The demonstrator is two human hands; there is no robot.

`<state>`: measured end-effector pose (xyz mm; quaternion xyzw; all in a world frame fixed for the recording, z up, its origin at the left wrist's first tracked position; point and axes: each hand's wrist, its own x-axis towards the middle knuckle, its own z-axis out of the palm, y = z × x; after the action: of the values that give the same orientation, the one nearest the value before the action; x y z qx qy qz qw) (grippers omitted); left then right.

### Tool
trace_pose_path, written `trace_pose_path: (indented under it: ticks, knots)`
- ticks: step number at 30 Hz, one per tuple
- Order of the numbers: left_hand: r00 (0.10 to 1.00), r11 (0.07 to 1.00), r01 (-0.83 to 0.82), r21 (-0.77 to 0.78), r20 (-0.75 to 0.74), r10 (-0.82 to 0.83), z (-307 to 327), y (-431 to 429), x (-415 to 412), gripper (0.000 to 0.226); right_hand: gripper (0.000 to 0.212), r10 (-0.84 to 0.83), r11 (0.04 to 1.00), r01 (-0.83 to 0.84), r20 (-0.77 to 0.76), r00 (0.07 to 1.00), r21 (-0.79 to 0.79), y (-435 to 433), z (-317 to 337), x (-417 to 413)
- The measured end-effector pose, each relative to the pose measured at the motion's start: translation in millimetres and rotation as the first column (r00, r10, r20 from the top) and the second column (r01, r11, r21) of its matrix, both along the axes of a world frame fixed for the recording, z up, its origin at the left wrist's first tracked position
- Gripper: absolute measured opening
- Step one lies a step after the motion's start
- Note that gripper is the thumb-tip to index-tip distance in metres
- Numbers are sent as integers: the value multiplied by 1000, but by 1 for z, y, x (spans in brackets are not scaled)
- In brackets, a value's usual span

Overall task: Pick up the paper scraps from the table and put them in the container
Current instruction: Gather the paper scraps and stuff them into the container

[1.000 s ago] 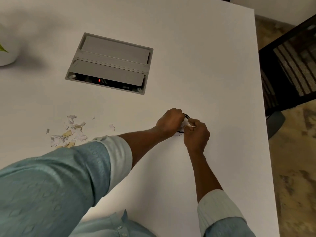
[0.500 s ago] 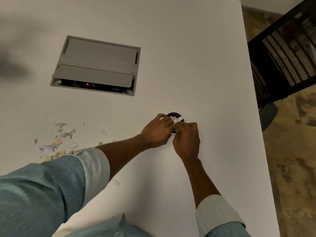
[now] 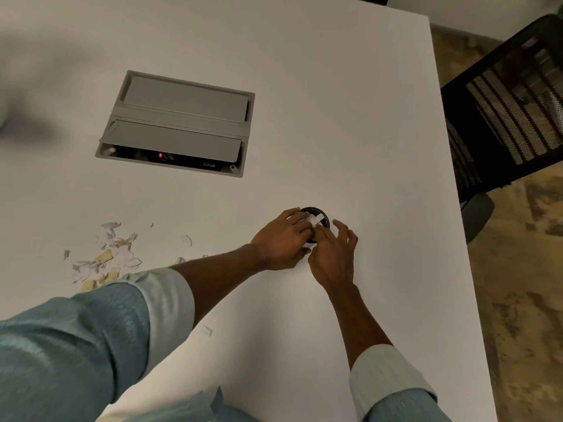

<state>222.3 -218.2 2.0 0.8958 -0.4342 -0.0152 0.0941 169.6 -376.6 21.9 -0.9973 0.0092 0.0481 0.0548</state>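
Both hands cover most of the small black container; a blurred white object is cut off at left.

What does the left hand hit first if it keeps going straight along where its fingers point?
Almost at once, the white scraps sticking out of the small black container: the left hand points up-right with its fingertips already at the rim. Beyond that, bare table.

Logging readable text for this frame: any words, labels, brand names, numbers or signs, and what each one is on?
None can be read.
Paper scraps on the table: no print is legible.
Socket box set into the table: only a red light shows, and a small mark beside it is too blurred to read.
Container under both hands: no label visible.
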Motion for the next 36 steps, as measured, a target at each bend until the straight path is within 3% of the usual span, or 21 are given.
trace_pose_path:
  ticks: [3, 6, 10, 14, 17, 23, 31, 36]
  knots:
    - [996, 978, -45, -203, 67, 59, 12, 6, -3, 29, 36, -55, 997, 48, 138, 989, 52, 0, 1, -1]
    - [980, 945, -125, -303, 109, 165, 22, 20, -9, 15, 28, -61, 998, 61, 312, 948, 12, 5, 2, -5]
    - [954, 909, -283, -307, 4, 299, 14, 63, -29, 18, 27, -61, 995, 18, 466, 883, 96, 27, -2, -14]
    - [863, 839, -504, -206, -73, 500, -14, 133, -61, 5, 31, 5, 941, -174, 500, 866, 292, 72, -11, -33]
    - [762, 756, -648, -93, -100, 640, -32, 191, -91, 15, 29, 98, 891, -264, 411, 906, 370, 109, -22, -57]
    - [637, 659, -749, 73, -197, 746, -41, 251, -133, 51, 21, 204, 872, -215, 73, 976, 441, 158, -53, -113]
    - [613, 674, -734, 83, -347, 710, -43, 248, -134, 75, 88, 169, 934, -57, -295, 941, 352, 190, -72, -160]
    - [607, 697, -707, 121, -403, 685, -47, 236, -119, 94, 100, 117, 923, 44, -388, 914, 381, 203, -75, -156]
